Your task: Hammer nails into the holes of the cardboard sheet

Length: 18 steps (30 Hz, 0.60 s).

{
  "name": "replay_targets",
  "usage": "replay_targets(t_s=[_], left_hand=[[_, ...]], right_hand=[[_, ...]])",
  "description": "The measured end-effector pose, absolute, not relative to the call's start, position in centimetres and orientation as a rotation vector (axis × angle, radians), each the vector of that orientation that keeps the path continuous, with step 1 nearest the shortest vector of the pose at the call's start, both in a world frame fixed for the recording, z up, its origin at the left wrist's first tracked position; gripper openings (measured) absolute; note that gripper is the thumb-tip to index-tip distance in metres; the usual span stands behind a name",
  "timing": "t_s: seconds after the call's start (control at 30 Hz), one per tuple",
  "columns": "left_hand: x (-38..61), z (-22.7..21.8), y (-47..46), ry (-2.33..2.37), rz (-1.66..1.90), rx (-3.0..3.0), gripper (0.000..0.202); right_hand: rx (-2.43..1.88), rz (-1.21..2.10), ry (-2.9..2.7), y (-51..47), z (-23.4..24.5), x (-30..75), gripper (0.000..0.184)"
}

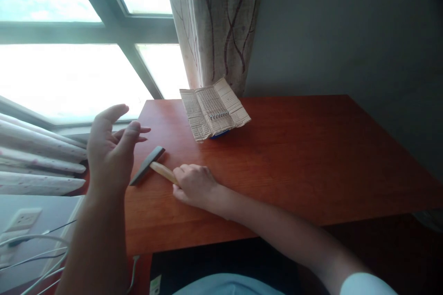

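Observation:
A hammer (164, 173) with a pale wooden handle and a long, narrow grey head lies at the left part of the desk. My right hand (195, 185) is wrapped round the end of its handle. My left hand (116, 140) is raised at the desk's left side, left of the hammer head, with thumb and fingers apart and nothing between them. Beyond both hands is an unfolded piece of brown cardboard (216, 108), with rows of small dark marks or holes in its middle panel and a row of small pins or nails across it. Something blue shows under its near edge.
The reddish-brown wooden desk (294, 156) reaches to the wall at the right. A window (69, 73) and curtains (221, 18) stand behind and to the left. White cables (51, 244) hang by a wall socket (24, 219) at the lower left.

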<state>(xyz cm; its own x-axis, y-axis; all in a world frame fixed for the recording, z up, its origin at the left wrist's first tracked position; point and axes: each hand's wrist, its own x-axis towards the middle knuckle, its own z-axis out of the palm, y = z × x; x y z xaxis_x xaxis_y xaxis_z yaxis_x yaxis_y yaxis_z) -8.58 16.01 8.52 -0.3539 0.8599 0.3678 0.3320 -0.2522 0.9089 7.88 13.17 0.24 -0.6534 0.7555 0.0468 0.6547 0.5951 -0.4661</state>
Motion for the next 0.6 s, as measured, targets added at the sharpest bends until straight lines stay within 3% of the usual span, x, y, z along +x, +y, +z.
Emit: replay_targets(t_s=[0.13, 0.4, 0.6], left_hand=[[-8.3, 8.2, 15.8, 1.611, 1.605, 1.458, 0.044], [-7.7, 7.5, 17.3, 1.741, 1.368, 1.327, 0.062], [-7.0, 6.7, 19.2, 1.76, 1.259, 1.56, 0.055]], right_hand=[[-1.152, 0.654, -2.572, 14.6, 0.1, 4.8, 0.022], [-1.176, 0.605, -2.513, 15.3, 0.0, 1.4, 0.024], [-1.142, 0.471, -2.499, 14.6, 1.1, 3.7, 0.028]])
